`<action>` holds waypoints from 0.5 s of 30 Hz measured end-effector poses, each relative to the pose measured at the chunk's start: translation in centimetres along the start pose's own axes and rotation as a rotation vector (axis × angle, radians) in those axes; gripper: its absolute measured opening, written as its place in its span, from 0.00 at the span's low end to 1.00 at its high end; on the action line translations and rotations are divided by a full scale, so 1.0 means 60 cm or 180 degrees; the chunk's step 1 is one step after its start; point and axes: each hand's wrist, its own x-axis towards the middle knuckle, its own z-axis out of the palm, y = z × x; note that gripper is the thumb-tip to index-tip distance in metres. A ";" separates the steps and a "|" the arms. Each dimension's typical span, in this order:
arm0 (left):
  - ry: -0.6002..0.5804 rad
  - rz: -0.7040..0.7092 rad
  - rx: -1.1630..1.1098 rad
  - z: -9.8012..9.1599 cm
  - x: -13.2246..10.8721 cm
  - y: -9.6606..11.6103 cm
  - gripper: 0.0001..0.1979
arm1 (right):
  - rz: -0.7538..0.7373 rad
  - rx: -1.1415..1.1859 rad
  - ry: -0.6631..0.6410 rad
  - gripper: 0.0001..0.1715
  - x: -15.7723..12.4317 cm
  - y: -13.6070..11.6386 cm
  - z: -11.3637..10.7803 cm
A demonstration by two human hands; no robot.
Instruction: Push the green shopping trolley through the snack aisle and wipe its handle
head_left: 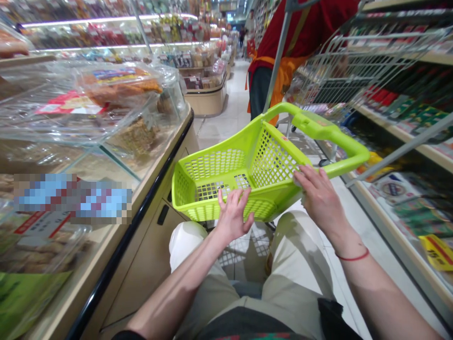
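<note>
Head view: we keep the green basket (272, 160) tilted over our knees, just beside the display surface (155, 174) — left hand (233, 215) props its near wall, fingers loosely spread, while right hand (318, 198) lies flat and uncurled against its side, likely steadying it.

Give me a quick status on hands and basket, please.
Left hand on basket, near rim. Right hand on its right wall. Basket empty. Cart and person ahead.

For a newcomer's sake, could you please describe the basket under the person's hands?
In the aisle, between glass counter and shelves, the left hand and right hand touch a basket above the knees. It is lime-green lattice with a thick handle, unlike the grey wire cart behind.
</note>
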 end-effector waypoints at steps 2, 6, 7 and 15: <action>-0.0011 0.0010 0.0036 -0.001 -0.001 0.000 0.35 | 0.0033 -0.0005 -0.0002 0.33 0.001 -0.005 0.004; 0.0000 0.0061 0.0103 -0.007 -0.006 0.001 0.37 | -0.0131 0.0147 -0.0160 0.32 0.008 -0.042 0.032; 0.0001 0.0069 0.0115 -0.009 -0.008 0.000 0.37 | -0.0205 0.0213 -0.0211 0.31 0.011 -0.056 0.041; 0.0057 -0.0082 0.0349 -0.028 -0.032 -0.018 0.38 | -0.0589 0.0546 -0.0404 0.30 0.033 -0.146 0.092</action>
